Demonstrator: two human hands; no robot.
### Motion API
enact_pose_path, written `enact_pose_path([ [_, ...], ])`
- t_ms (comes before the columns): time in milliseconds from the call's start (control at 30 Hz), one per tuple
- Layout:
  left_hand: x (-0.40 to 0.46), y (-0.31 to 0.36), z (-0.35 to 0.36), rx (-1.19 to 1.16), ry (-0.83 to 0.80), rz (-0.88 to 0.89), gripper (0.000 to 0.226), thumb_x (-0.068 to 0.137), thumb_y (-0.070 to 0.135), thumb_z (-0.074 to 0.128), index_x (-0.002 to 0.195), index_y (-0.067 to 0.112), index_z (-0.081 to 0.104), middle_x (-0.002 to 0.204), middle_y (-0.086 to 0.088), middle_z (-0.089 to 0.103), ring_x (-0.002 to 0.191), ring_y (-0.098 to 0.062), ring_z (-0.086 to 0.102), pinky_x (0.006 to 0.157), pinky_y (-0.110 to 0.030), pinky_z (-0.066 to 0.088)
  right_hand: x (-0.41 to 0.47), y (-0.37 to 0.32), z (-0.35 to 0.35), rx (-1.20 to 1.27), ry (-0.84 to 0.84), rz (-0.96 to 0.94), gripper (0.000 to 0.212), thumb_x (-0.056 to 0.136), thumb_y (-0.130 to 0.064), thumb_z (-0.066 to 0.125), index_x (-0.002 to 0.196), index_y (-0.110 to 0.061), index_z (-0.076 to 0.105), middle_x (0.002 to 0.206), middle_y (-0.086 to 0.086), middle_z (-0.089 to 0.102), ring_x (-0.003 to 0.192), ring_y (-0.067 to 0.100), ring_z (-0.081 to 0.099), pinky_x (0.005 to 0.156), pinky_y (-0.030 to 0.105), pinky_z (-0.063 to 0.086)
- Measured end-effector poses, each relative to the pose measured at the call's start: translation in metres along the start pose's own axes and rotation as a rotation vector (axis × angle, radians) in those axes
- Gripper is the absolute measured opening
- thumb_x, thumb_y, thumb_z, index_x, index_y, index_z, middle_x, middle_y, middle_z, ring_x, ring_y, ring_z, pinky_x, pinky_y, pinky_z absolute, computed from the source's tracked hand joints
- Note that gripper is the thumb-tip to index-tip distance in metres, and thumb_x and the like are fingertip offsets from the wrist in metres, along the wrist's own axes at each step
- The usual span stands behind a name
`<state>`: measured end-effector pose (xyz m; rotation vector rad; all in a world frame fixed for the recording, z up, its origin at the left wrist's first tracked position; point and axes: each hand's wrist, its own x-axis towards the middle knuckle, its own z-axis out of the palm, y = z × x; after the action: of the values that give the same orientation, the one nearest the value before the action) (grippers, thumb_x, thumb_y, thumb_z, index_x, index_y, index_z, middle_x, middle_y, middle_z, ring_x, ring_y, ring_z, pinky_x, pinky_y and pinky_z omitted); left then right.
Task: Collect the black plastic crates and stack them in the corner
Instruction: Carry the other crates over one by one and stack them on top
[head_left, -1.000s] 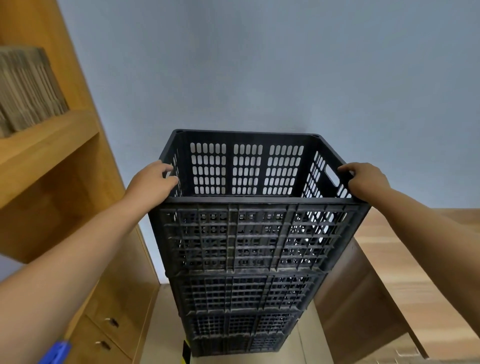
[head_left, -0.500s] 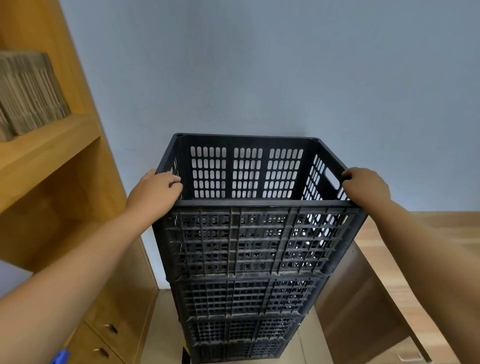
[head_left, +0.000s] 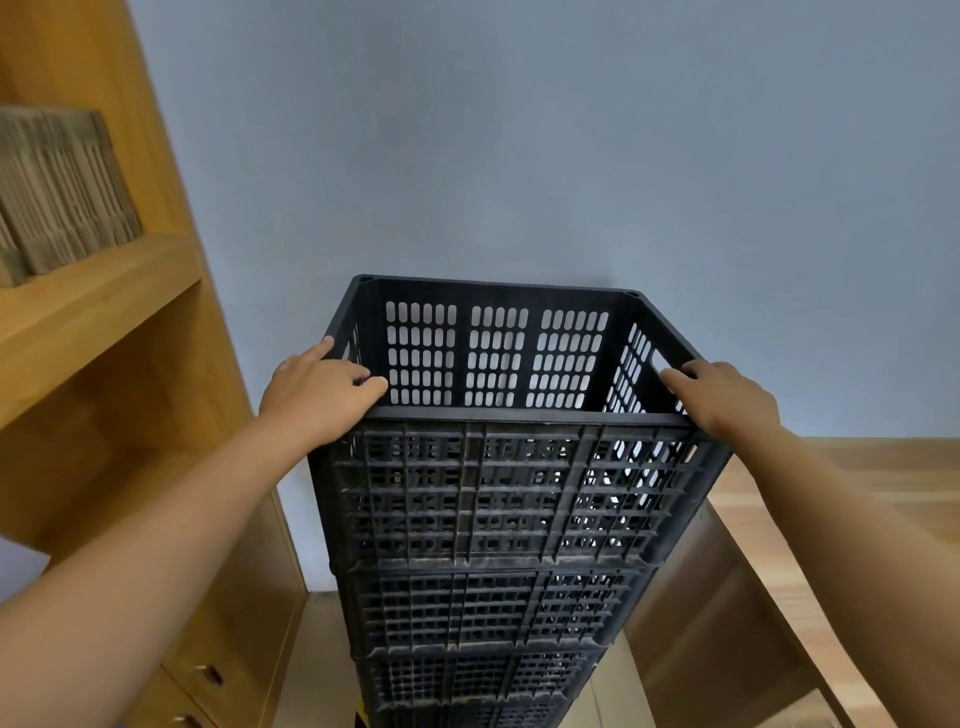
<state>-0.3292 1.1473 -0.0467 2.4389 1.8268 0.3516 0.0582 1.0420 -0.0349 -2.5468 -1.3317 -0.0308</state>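
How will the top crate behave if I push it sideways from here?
The top crate looks stiff: ribbed walls, unlikely to flex under the left hand and right hand on its rim. Mostly holes, nothing visible inside, so probably light for its size. It tops a tall stack of crates, so a hard shove may rock the column.
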Motion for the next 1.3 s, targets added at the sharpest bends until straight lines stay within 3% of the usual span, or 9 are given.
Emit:
enact_pose_path([
  [133,-0.004,0.007,-0.003,0.130,-0.066,0.048,0.058,0.096,0.053,0.014,0.126,0.032,0.059,0.147,-0.002,0.044,0.147,-0.019,0.010,0.116,-0.049,0.001,-0.006,-0.004,-0.001,-0.064,0.037,0.012,0.065,0.086,-0.060,0.022,0.129,-0.018,0.049,0.124,0.014,0.054,0.107,0.035,0.053,0.091,0.045,0.042],
  [200,-0.005,0.023,-0.005,0.171,-0.098,0.130,0.066,0.095,0.055,0.006,0.133,0.030,0.054,0.148,-0.002,0.043,0.147,-0.020,0.009,0.116,-0.051,-0.003,-0.014,-0.018,-0.002,-0.213,0.071,-0.043,0.073,0.087,-0.066,0.021,0.139,-0.018,0.039,0.140,0.016,0.045,0.128,0.037,0.040,0.108,0.054,0.023],
  [267,-0.003,0.046,-0.002,0.164,-0.153,0.231,0.069,0.094,0.056,0.001,0.138,0.031,0.048,0.151,-0.001,0.039,0.147,-0.019,0.008,0.118,-0.051,-0.005,-0.028,-0.047,0.003,-0.259,0.072,-0.201,0.078,0.086,-0.071,0.018,0.148,-0.024,0.024,0.154,0.010,0.028,0.143,0.033,0.019,0.113,0.057,0.001],
  [333,0.002,0.070,0.005,0.153,-0.200,0.287,0.069,0.094,0.058,0.002,0.140,0.030,0.045,0.153,-0.002,0.035,0.148,-0.019,0.007,0.117,-0.051,-0.005,-0.040,-0.079,0.015,-0.209,0.008,-0.347,0.076,0.086,-0.071,0.015,0.150,-0.029,0.014,0.158,0.005,0.019,0.147,0.028,0.008,0.114,0.056,-0.005],
  [633,0.013,0.090,0.013,0.118,-0.172,0.282,0.072,0.092,0.060,0.002,0.139,0.027,0.047,0.151,-0.005,0.038,0.147,-0.021,0.009,0.117,-0.053,0.001,-0.042,-0.102,0.020,-0.146,-0.036,-0.403,0.078,0.085,-0.073,0.011,0.149,-0.029,0.021,0.155,0.004,0.029,0.143,0.026,0.021,0.117,0.053,0.007],
  [800,0.002,0.083,0.008,0.164,-0.157,0.392,0.073,0.092,0.061,-0.001,0.139,0.030,0.046,0.151,-0.001,0.039,0.148,-0.020,0.005,0.117,-0.052,-0.005,-0.052,-0.096,0.019,-0.165,-0.022,-0.441,0.078,0.085,-0.073,0.011,0.148,-0.030,0.022,0.155,0.003,0.029,0.144,0.025,0.020,0.117,0.052,0.004],
  [867,0.000,0.069,-0.003,0.206,-0.159,0.430,0.067,0.095,0.057,0.000,0.140,0.034,0.043,0.151,0.001,0.038,0.148,-0.019,0.003,0.117,-0.052,-0.007,-0.051,-0.086,0.014,-0.195,-0.021,-0.468,0.088,0.077,-0.079,0.003,0.149,-0.031,0.019,0.157,0.001,0.022,0.146,0.022,0.013,0.117,0.052,-0.002],
  [1067,0.015,-0.003,-0.023,0.179,-0.200,0.316,0.057,0.098,0.054,0.009,0.146,0.033,0.031,0.160,0.002,0.017,0.146,-0.015,-0.015,0.116,-0.048,-0.015,-0.026,-0.019,-0.007,-0.323,-0.009,-0.435,0.120,0.051,-0.085,-0.028,0.149,-0.034,0.019,0.158,0.000,0.020,0.147,0.018,0.006,0.116,0.051,-0.011],
  [1300,0.035,-0.017,-0.017,0.159,-0.226,0.252,0.061,0.097,0.056,0.013,0.152,0.029,0.014,0.161,0.003,0.000,0.145,-0.016,-0.019,0.116,-0.046,-0.013,-0.015,-0.001,-0.010,-0.248,-0.120,-0.401,0.127,0.043,-0.087,-0.031,0.149,-0.035,0.016,0.159,-0.003,0.017,0.147,0.015,0.001,0.118,0.045,-0.007],
])
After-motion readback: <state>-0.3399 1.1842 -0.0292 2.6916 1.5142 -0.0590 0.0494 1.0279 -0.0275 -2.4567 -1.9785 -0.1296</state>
